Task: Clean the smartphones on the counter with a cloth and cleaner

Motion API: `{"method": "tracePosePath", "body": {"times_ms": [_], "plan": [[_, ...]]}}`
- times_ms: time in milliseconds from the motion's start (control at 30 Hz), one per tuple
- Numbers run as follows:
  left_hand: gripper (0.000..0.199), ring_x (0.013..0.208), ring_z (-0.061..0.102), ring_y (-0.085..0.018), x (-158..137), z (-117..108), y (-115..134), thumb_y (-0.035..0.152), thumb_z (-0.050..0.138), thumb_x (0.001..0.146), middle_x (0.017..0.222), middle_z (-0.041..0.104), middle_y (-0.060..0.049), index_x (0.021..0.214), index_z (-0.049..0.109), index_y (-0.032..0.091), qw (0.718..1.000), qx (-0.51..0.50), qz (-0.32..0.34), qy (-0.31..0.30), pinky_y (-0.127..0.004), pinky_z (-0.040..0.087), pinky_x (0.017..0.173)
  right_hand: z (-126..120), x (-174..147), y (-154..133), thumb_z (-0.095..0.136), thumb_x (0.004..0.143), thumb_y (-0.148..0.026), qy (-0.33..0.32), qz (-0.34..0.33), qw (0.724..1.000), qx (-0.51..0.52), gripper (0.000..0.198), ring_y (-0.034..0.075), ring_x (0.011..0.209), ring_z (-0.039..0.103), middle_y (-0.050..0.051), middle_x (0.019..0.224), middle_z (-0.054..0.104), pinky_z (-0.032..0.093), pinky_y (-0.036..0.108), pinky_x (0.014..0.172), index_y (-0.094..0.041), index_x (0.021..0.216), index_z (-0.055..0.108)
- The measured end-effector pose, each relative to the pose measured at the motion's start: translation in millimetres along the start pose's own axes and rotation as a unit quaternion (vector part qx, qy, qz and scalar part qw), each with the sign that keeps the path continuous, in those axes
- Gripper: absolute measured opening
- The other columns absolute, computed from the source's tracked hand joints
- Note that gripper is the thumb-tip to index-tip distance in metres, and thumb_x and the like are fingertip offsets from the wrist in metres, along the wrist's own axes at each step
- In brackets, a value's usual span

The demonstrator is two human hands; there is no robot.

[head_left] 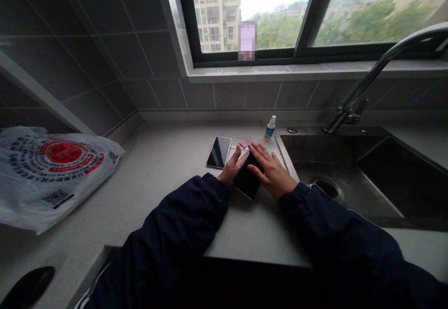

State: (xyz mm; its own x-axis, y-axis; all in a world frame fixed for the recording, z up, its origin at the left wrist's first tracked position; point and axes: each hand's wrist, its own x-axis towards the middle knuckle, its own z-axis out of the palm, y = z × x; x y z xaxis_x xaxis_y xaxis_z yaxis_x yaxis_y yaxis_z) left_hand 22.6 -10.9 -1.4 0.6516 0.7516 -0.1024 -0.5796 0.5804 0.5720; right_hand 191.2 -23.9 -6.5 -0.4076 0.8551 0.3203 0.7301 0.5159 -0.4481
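My left hand (231, 168) grips a dark-screened smartphone (248, 180) by its left side, tilted above the counter. Over the phone's upper right part lies my right hand (275, 171), its thumb across the screen and its fingers close together at the top edge. Whether anything is under those fingers is hidden. A second smartphone (219, 152) rests screen up just left of my hands. Behind them a pink cloth or pad (245, 143) lies by a clear phone case (227, 136). A small white-capped bottle (269, 128) with a blue and yellow label stands further back.
To the right is a steel sink (325, 159) with a curved tap (371, 73). A printed white plastic bag (66, 173) sits on the counter (154, 159) at left. A black object (30, 288) is at lower left. The window (252, 19) is behind.
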Motion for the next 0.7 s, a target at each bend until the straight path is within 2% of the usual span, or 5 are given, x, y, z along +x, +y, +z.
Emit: {"method": "tracePosePath", "body": {"times_ms": [400, 567, 700], "plan": [[0.074, 0.122, 0.065, -0.029, 1, -1, -1, 0.065, 0.027, 0.101, 0.125, 0.070, -0.013, 0.154, 0.044, 0.017, 1.000, 0.016, 0.006, 0.007, -0.042, 0.041, 0.113, 0, 0, -3, 0.045, 0.102, -0.044, 0.006, -0.013, 1.000, 0.010, 0.062, 0.033, 0.155, 0.024, 0.011, 0.165, 0.033, 0.024, 0.073, 0.117, -0.029, 0.161, 0.029], [0.086, 0.120, 0.065, -0.032, 2, -6, 2, 0.073, 0.021, 0.097, 0.124, 0.070, -0.017, 0.152, 0.045, 0.012, 0.999, -0.026, -0.017, 0.025, -0.045, 0.042, 0.111, -6, -4, -13, 0.049, 0.102, -0.039, -0.010, -0.087, 0.996, 0.027, 0.053, 0.033, 0.151, 0.034, 0.012, 0.158, 0.046, 0.022, 0.070, 0.120, -0.025, 0.153, 0.046], [0.096, 0.111, 0.069, -0.034, 2, -11, 2, 0.079, 0.022, 0.093, 0.115, 0.072, -0.022, 0.145, 0.051, 0.004, 0.998, -0.044, -0.025, 0.030, -0.047, 0.047, 0.105, -9, -7, -21, 0.054, 0.101, -0.036, -0.008, -0.140, 0.988, 0.062, 0.046, 0.031, 0.146, 0.044, 0.012, 0.150, 0.056, 0.027, 0.065, 0.121, -0.025, 0.145, 0.056]]}}
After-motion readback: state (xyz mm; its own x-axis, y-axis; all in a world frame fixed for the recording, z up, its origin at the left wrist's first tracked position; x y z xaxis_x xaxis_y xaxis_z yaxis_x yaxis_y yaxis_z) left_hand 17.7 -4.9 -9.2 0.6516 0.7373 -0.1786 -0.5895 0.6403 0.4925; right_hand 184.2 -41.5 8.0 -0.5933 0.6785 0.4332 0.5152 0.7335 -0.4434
